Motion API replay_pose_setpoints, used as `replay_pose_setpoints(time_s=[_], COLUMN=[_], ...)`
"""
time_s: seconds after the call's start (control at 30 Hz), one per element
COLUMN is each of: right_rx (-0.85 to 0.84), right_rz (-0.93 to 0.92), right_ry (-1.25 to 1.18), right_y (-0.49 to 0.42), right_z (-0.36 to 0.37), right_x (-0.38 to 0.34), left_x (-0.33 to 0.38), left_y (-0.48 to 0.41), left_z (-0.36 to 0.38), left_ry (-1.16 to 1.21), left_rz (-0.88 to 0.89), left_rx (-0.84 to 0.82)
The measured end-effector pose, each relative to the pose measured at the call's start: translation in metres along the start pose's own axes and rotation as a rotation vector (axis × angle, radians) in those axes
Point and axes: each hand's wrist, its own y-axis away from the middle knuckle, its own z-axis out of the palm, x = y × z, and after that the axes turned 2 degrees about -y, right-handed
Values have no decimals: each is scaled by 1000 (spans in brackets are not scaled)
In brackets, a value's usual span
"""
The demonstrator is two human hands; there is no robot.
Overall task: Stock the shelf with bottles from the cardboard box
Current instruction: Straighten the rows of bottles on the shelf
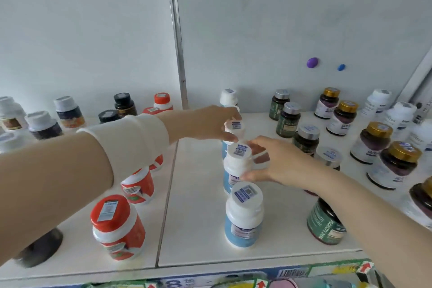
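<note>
Both hands in, lining up the blue-and-white column at centre frame.

Your left hand [210, 124] reaches from the left, fingers pinching the cap of the third bottle [235, 127]; your right hand [278, 166] wraps the second bottle [237, 166], thumb and fingers closed on its shoulder. Both stand upright on the shelf [198, 194], long axis vertical, caps up. Set bases flat, nudge them in line behind the front bottle [244, 215], labels forward.

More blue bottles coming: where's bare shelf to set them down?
Bare shelf lies between the red-capped row and the blue bottle row, and behind the green jar. The right side, around the gold-capped jars, is crowded.
</note>
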Motion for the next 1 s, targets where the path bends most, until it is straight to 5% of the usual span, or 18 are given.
replay_pose_setpoints(time_s=[0.33,1.0], right_rx=[108,105], right_rz=[86,75], right_ry=[-166,-133], right_y=[2,13], right_z=[20,-16], right_x=[3,-21], left_x=[-11,-10], left_y=[-1,21], left_z=[8,-13], left_ry=[221,52], left_rz=[72,-7], left_rx=[49,93])
